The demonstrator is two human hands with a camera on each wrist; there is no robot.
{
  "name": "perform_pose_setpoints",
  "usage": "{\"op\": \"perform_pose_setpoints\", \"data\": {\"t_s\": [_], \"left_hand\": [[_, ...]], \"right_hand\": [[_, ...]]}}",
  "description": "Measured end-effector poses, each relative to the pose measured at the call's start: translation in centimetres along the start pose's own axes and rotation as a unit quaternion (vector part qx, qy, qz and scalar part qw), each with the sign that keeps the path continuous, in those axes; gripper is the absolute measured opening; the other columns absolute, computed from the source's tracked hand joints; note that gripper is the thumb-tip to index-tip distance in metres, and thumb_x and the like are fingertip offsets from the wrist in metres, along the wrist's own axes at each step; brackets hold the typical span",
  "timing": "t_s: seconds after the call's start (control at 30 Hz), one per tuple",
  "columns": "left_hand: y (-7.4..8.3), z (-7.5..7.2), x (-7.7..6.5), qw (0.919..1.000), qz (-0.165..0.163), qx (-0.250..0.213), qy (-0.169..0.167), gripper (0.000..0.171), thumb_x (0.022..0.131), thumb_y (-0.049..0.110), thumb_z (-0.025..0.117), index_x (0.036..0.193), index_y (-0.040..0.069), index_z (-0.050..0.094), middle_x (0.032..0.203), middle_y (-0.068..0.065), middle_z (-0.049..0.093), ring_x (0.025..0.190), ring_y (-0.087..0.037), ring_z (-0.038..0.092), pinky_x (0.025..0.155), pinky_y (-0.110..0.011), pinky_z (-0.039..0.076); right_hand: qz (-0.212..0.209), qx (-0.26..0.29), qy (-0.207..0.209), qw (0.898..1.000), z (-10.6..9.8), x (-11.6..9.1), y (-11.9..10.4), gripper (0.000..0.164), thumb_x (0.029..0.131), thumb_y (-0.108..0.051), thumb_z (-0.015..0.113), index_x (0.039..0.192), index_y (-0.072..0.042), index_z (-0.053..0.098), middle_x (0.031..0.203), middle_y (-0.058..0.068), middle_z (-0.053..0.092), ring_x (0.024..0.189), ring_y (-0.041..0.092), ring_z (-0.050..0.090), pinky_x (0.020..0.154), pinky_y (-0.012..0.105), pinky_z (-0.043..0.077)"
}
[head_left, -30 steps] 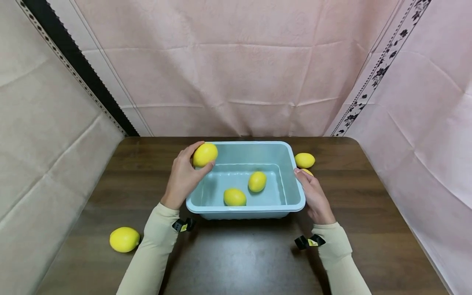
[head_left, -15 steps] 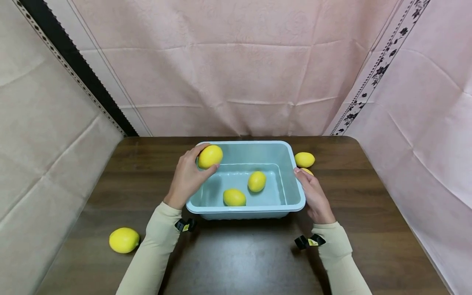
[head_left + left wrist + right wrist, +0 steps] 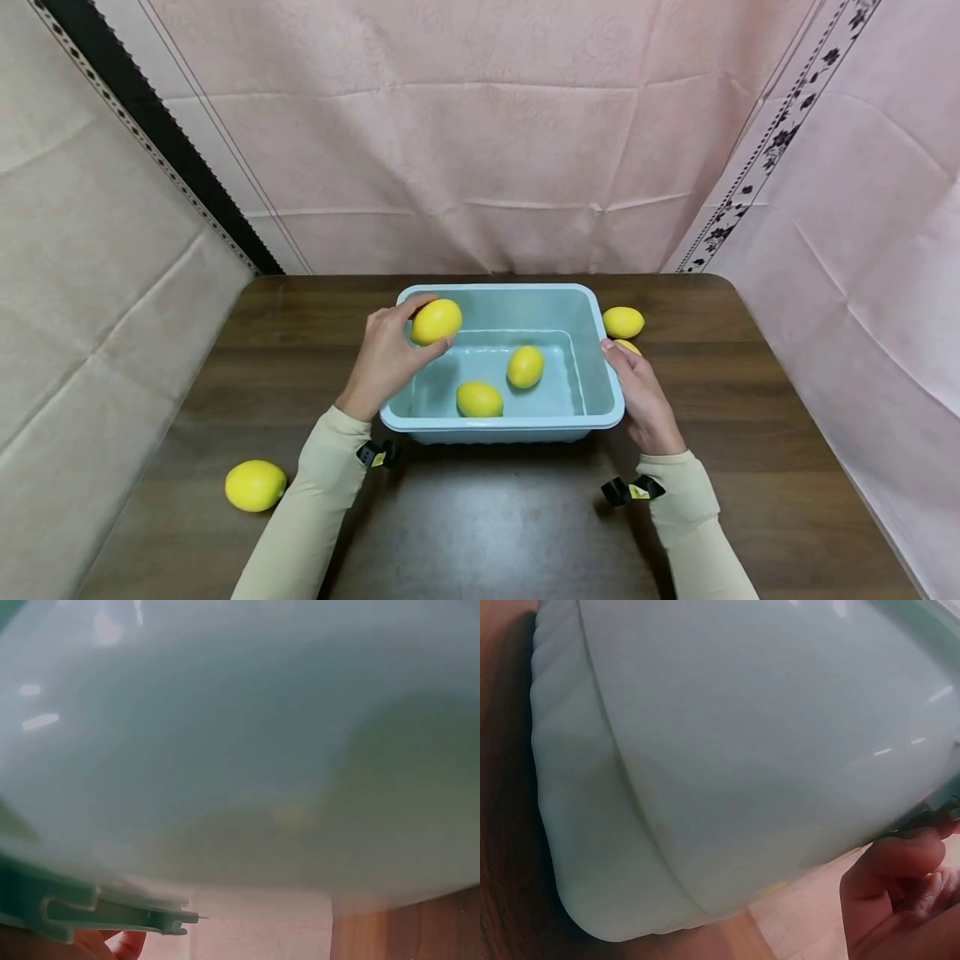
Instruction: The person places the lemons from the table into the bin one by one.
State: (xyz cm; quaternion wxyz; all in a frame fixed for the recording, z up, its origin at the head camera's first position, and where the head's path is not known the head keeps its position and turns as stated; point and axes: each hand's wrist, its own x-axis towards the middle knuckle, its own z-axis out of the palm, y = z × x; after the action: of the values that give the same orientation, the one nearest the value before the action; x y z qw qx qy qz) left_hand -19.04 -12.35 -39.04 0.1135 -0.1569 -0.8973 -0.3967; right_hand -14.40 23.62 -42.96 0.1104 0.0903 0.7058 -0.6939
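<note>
My left hand (image 3: 388, 357) holds a yellow lemon (image 3: 437, 322) between thumb and fingers, over the left side of a light blue plastic basin (image 3: 502, 423). Inside the basin two more lemons lie on its floor, a front lemon (image 3: 479, 400) and a lemon farther right (image 3: 526, 367). At the basin's right rim my right hand (image 3: 643, 398) grips the edge, thumb on top. The right wrist view shows the basin's outer wall (image 3: 757, 750) close up, with the right hand (image 3: 900, 892) at its rim. In the left wrist view the basin wall (image 3: 225, 750) fills most of the picture.
On the brown wooden table (image 3: 495, 533), a lemon (image 3: 256, 486) lies at the front left. Just right of the basin are a lemon (image 3: 623, 322) and a second one partly hidden by the right hand. Pale cloth (image 3: 495, 167) hangs behind and at both sides.
My left hand has moved the lemon rightward and slightly down, from the basin's left rim to over its inside. The right hand keeps its grip on the rim.
</note>
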Motion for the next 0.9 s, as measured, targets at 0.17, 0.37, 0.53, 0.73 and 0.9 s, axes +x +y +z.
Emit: {"op": "perform_pose_setpoints", "data": {"t_s": [0.17, 0.37, 0.53, 0.73, 0.9], "left_hand": [[0.14, -0.01, -0.07, 1.0, 0.0, 0.005, -0.004, 0.062, 0.085, 0.024, 0.09, 0.14, 0.011, 0.064, 0.13, -0.009, 0.072, 0.111, -0.031, 0.062, 0.115, -0.054, 0.026], [-0.14, 0.07, -0.22, 1.0, 0.004, -0.005, 0.002, 0.06, 0.09, 0.022, 0.087, 0.142, 0.007, 0.061, 0.134, -0.012, 0.069, 0.116, -0.03, 0.061, 0.116, -0.054, 0.024], [-0.37, 0.1, -0.41, 0.9995, 0.014, -0.024, 0.017, 0.052, 0.096, 0.02, 0.08, 0.141, 0.002, 0.06, 0.136, -0.016, 0.066, 0.12, -0.029, 0.06, 0.117, -0.056, 0.025], [-0.41, 0.11, -0.39, 0.9991, 0.025, -0.027, 0.021, 0.048, 0.097, 0.021, 0.078, 0.139, 0.003, 0.062, 0.134, -0.013, 0.067, 0.119, -0.028, 0.062, 0.118, -0.058, 0.026], [-0.47, 0.06, -0.4, 0.9984, 0.022, -0.044, 0.027, 0.045, 0.099, 0.017, 0.076, 0.139, 0.003, 0.062, 0.135, -0.013, 0.067, 0.12, -0.032, 0.061, 0.114, -0.058, 0.036]], "right_hand": [[-0.006, 0.005, -0.001, 1.0, -0.05, -0.09, -0.11, 0.068, 0.109, -0.055, 0.048, 0.151, -0.003, 0.047, 0.099, -0.002, 0.064, 0.084, 0.01, 0.066, 0.072, 0.023, 0.057], [-0.006, 0.004, 0.0, 1.0, 0.0, -0.06, -0.19, 0.067, 0.109, -0.055, 0.049, 0.152, -0.003, 0.047, 0.101, -0.002, 0.064, 0.085, 0.011, 0.066, 0.072, 0.024, 0.057], [-0.006, 0.005, -0.003, 1.0, -0.01, -0.01, -0.16, 0.068, 0.108, -0.055, 0.049, 0.152, -0.004, 0.047, 0.101, -0.001, 0.064, 0.085, 0.011, 0.067, 0.073, 0.024, 0.057], [-0.005, 0.008, -0.001, 1.0, 0.02, -0.08, -0.17, 0.068, 0.108, -0.056, 0.05, 0.152, -0.004, 0.047, 0.101, -0.001, 0.063, 0.084, 0.011, 0.066, 0.072, 0.023, 0.057], [-0.005, 0.007, -0.002, 1.0, 0.04, 0.08, -0.05, 0.068, 0.107, -0.057, 0.051, 0.15, -0.005, 0.049, 0.101, -0.001, 0.061, 0.083, 0.011, 0.065, 0.071, 0.023, 0.057]]}}
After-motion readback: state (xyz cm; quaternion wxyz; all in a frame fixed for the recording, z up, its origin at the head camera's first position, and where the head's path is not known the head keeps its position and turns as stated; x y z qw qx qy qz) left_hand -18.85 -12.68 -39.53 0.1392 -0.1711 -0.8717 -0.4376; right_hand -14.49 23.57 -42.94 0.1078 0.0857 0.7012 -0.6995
